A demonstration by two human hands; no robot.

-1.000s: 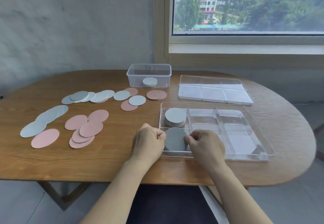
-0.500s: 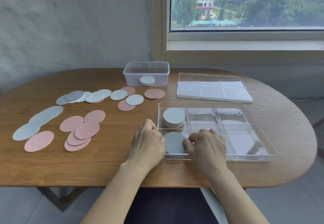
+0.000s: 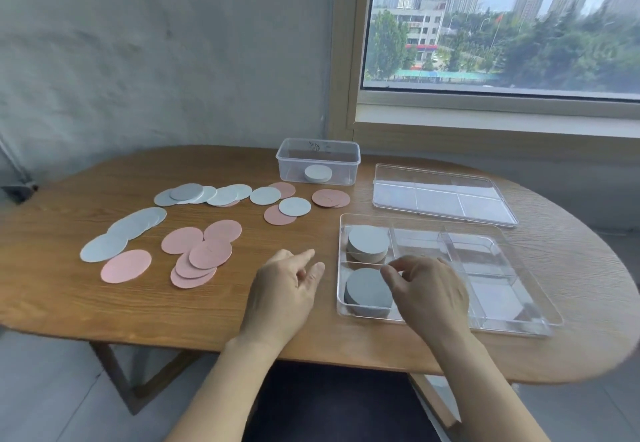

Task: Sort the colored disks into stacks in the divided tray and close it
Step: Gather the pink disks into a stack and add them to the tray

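The clear divided tray lies on the table at the right. A stack of grey disks fills its far-left compartment and a darker grey stack fills its near-left one. My right hand hovers over the near stack's right edge with fingers loosely curled, holding nothing. Left of the tray, my left hand hangs above the bare table, fingers relaxed and empty. Loose pink disks and pale blue disks lie scattered on the left. The tray's clear lid rests behind the tray.
A small clear box with a white disk stack inside stands at the back centre. More pale and pink disks lie in a row before it. The wooden table ends near my body; a wall and window are behind.
Both hands have let go of the dark grey stack, which now sits in the near-left compartment. My left hand has moved left, away from the tray. The camera has tilted up.
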